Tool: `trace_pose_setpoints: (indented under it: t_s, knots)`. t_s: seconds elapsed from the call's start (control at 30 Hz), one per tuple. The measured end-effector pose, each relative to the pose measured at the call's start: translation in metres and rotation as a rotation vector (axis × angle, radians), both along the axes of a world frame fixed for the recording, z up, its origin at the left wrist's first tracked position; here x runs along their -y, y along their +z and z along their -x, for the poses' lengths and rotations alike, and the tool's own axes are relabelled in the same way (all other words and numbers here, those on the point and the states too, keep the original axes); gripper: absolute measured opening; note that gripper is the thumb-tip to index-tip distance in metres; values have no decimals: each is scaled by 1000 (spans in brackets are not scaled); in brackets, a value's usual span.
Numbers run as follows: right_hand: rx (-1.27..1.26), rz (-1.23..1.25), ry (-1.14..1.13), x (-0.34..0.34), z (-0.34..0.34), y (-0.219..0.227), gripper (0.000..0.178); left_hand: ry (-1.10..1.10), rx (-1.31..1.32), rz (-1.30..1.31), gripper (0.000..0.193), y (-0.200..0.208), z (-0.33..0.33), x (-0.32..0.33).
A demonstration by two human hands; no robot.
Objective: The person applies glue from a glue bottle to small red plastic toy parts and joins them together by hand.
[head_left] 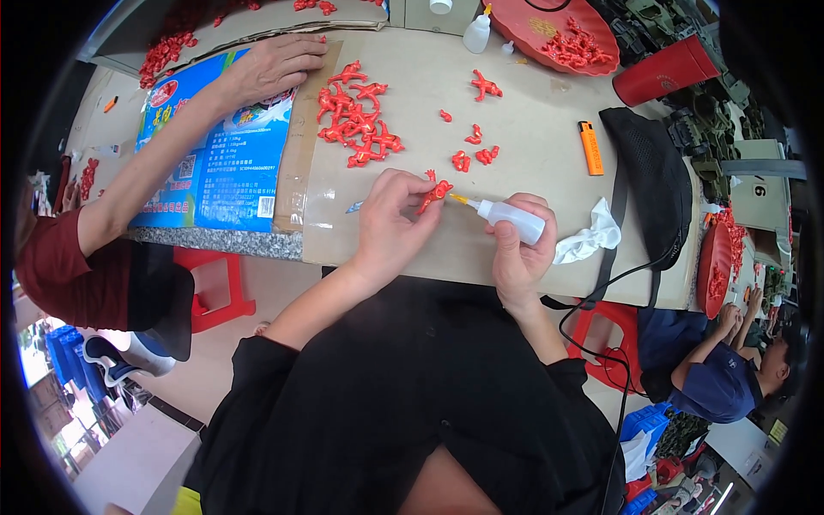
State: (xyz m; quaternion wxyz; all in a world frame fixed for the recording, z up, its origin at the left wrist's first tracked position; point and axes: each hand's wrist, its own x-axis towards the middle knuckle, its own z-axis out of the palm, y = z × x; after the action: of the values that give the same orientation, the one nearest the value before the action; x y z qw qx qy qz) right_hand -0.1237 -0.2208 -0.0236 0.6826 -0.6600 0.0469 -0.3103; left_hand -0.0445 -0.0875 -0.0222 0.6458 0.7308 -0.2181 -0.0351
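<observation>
Between thumb and fingers of my left hand is a small red plastic figurine. My right hand grips a translucent white squeeze bottle, its thin yellowish nozzle aimed left at the figurine, very close to it. Whether the tip touches I cannot tell. Beyond my left hand lies a pile of similar red figurines. A single figurine and several small red pieces are scattered to the right of the pile. A crumpled white tissue rests beside my right hand.
An orange lighter, a black bag and a red tumbler are on the right. A red tray of parts and another white bottle stand at the back. At left, a co-worker's arm crosses a blue printed cardboard sheet.
</observation>
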Motion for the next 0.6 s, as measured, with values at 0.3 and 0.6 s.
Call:
trace_pose_setpoints:
  t_s: [0.3, 0.6]
  knots:
    - [-7, 181, -11, 0, 0, 0, 25, -9, 21, 7, 19, -2, -1, 0]
    - [2, 208, -26, 0, -1, -1, 26, -6, 34, 13, 20, -3, 0, 0]
